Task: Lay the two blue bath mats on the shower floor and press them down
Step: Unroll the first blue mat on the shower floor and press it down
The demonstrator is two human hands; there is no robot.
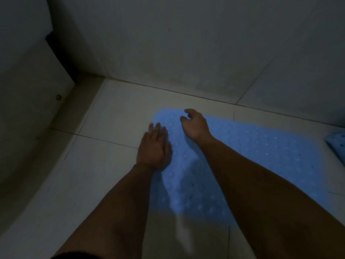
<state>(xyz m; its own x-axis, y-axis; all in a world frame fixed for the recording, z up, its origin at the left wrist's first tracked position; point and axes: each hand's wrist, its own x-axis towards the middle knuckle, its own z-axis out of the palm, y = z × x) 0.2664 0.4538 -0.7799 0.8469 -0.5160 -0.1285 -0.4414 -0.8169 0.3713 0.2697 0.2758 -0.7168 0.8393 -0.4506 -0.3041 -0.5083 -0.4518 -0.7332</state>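
Down on the shower floor [112, 116], a blue bath mat [252, 156] lies spread flat across the pale tiles, close to the back wall [186, 53] and reaching off toward the right. Its surface is dotted with small holes or bumps, though the dim light blurs them. The left hand [153, 148] rests palm down at the mat's left edge, fingers straight and held close together, partly on the mat and partly over the tile. The right hand [195, 126] sits over the far left corner of the mat, fingers loosely curled and gripping nothing; whether its fingertips touch the mat I cannot tell. Both bare forearms stretch out over the mat from the near side. At the far right edge, a piece of a second blue mat [337, 144] shows, well apart from both hands.
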